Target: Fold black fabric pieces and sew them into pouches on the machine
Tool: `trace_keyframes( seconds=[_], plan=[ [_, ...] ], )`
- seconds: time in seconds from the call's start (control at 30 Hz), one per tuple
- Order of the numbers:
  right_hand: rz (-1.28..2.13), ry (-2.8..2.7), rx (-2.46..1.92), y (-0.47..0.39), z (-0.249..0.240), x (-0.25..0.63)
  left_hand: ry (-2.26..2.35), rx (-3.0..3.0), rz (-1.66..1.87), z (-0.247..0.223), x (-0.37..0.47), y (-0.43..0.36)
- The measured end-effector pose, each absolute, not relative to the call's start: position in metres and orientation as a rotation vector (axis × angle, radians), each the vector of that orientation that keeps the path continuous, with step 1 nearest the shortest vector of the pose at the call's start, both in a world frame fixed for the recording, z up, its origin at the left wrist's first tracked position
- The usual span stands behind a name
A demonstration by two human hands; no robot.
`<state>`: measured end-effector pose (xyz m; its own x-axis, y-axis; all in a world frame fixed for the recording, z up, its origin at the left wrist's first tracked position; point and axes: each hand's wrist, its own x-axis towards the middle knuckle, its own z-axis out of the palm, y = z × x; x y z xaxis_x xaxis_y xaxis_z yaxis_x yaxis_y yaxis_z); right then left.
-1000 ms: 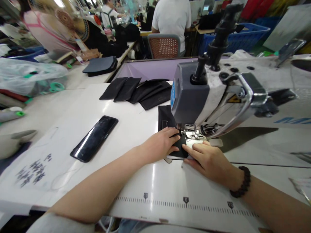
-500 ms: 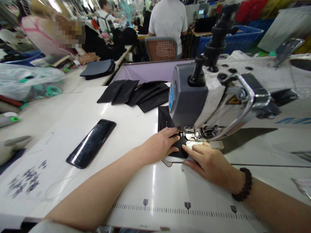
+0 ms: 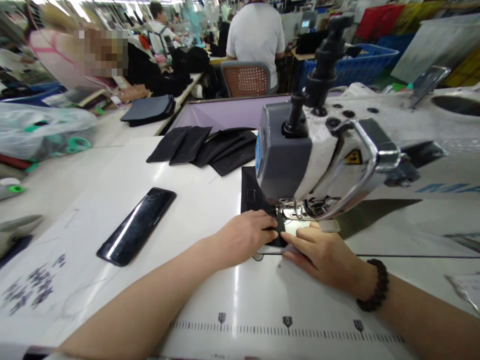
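A black fabric piece (image 3: 255, 195) lies flat under the needle area of a sewing machine (image 3: 287, 150). My left hand (image 3: 249, 235) rests on the fabric's left side, palm down, fingers spread a little and pointing at the presser foot (image 3: 290, 210). On the right, my right hand (image 3: 320, 250) lies on the machine bed, its index fingertip touching the fabric's right edge; its fingers are extended. Neither hand grips anything. Part of the fabric is hidden by my left hand and the machine head.
Several black fabric pieces (image 3: 228, 147) fan out behind the machine head. A phone (image 3: 137, 225) lies at the left. Farther back are grey pieces (image 3: 148, 109), a chair (image 3: 245, 80), a seated person (image 3: 256, 35) and a blue basket (image 3: 352, 65).
The fabric has slid slightly toward me under the machine, showing more of its far part. My left hand has moved a little left and toward me. The camera view has shifted slightly.
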<state>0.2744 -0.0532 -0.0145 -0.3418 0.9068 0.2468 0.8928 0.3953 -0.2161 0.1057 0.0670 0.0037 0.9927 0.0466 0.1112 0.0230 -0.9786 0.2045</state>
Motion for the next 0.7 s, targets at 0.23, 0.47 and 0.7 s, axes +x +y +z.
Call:
trace_keyframes(
  seconds=[0.23,0.47,0.7],
  plan=[
    [0.044,-2.275,-1.645,-0.050,-0.017,0.276,0.130,2.906,0.116,0.008,0.109,0.065],
    [0.060,-2.245,-1.767,-0.048,-0.020,0.274,0.244,2.884,0.208,0.004,0.115,0.075],
    [0.053,-2.237,-1.780,-0.049,-0.020,0.273,0.250,2.880,0.217,0.000,0.116,0.080]
  ],
)
